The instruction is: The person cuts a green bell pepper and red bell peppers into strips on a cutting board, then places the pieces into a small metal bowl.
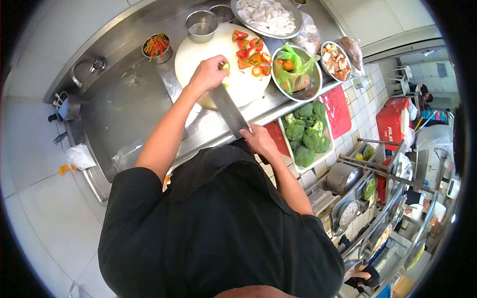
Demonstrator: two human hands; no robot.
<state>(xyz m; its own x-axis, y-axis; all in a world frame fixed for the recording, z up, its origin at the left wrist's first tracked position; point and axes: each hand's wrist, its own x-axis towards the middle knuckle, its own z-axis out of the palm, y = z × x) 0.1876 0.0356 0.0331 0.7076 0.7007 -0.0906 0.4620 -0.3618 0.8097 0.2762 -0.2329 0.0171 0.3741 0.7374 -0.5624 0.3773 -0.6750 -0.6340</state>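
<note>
My left hand (208,75) is closed over a small pale-green vegetable piece (226,69), pinched above the round white cutting board (188,62). In my right hand (259,141) is the handle of a cleaver (227,107). Its broad blade slants up and left over the board's near edge, with the tip close to my left fingers. Red and orange cut peppers (255,52) lie in a group on the right of the board. My left palm hides part of the green piece.
A metal cup of shredded vegetables (156,47) and an empty-looking metal pot (202,27) flank the board. Rightward are a colander with a green bag (298,72), a bowl of brownish chunks (336,60) and a broccoli crate (307,131). A sink (129,109) lies left.
</note>
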